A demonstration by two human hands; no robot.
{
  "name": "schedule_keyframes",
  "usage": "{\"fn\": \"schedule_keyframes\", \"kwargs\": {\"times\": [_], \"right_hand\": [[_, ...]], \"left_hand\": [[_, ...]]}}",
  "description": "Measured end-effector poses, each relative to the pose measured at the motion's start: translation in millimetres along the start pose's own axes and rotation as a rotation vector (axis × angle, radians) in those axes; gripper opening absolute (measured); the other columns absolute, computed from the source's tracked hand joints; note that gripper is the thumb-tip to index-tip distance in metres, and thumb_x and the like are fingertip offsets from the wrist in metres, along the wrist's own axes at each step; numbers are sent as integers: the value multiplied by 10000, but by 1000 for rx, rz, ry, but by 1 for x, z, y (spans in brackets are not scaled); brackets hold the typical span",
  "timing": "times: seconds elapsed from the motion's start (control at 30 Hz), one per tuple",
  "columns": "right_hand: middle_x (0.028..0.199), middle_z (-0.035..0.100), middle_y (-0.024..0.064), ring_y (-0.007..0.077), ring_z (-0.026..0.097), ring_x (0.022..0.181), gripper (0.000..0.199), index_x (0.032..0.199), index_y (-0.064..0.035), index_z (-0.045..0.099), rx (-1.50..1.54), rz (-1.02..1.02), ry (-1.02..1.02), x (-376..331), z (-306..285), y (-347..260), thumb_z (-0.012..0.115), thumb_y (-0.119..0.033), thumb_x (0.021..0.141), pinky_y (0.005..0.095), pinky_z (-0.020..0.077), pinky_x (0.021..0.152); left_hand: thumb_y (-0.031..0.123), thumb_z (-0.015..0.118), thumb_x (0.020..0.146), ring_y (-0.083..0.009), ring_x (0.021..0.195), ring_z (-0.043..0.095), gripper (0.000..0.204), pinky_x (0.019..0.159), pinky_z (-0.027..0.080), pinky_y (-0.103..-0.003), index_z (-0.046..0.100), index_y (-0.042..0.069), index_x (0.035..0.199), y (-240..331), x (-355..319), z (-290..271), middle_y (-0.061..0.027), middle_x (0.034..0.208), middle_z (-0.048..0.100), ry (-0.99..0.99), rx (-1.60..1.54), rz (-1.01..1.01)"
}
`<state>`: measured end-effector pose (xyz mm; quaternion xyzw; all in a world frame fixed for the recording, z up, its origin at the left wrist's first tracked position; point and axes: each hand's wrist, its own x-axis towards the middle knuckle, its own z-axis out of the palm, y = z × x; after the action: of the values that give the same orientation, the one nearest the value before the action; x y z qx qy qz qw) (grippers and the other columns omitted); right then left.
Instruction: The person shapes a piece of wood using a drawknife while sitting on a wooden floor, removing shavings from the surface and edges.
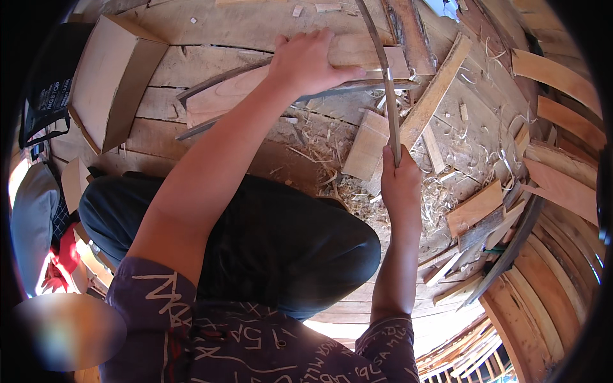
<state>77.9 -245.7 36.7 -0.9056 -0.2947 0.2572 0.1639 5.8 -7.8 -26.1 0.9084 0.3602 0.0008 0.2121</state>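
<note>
My left hand [305, 60] spans a wooden plank [361, 51], with its fingers over the far edge and its thumb stretched along the near side. Beneath my wrist lies a wider pale board [227, 96] with dark-edged curved strips beside it. My right hand [400, 179] is closed round the near end of a long, thin, slightly curved blade [391, 96]. This blade stretches away from me, past the right end of the plank. Its grip is mostly hidden in my fist.
A narrow wooden batten [437, 86] slants just right of the blade. Wood shavings [364, 198] and offcuts [476, 207] litter the plank floor. A cardboard box [105, 80] stands at left beside a black bag [48, 96]. Curved wooden ribs [543, 287] rise at right.
</note>
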Motion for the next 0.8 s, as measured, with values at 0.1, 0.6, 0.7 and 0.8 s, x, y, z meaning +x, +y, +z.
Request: {"fn": "schedule_keyframes", "kwargs": {"times": [0.1,0.6,0.7,0.8], "right_hand": [[604,569,246,446,596,574,300,920,17,570,-2,40,-25,-37,-10,17,510,-266,1000,493,422,504],[617,567,234,436,590,596,266,884,4,564,21,52,-30,-1,-1,2,527,-237,991,484,433,535],[593,548,216,420,564,555,280,874,8,562,69,172,-76,-41,-10,6,528,-243,992,470,420,525],[577,532,204,401,548,527,290,881,14,566,112,165,-60,-78,-20,11,528,-250,994,465,408,517]], "left_hand": [[758,619,714,-332,1100,614,930,1037,347,-502,534,64,1327,-8,4,4,-181,1150,661,34,2,-2],[739,641,709,-338,1068,622,895,1028,340,-485,560,58,1285,-3,-3,6,-183,1074,677,97,-14,66],[743,642,705,-335,1068,623,902,1030,342,-480,558,63,1292,-7,2,5,-180,1072,678,44,-23,26],[749,642,700,-323,1063,626,909,1030,344,-477,559,69,1297,-11,-1,-1,-175,1071,680,31,34,37]]}}
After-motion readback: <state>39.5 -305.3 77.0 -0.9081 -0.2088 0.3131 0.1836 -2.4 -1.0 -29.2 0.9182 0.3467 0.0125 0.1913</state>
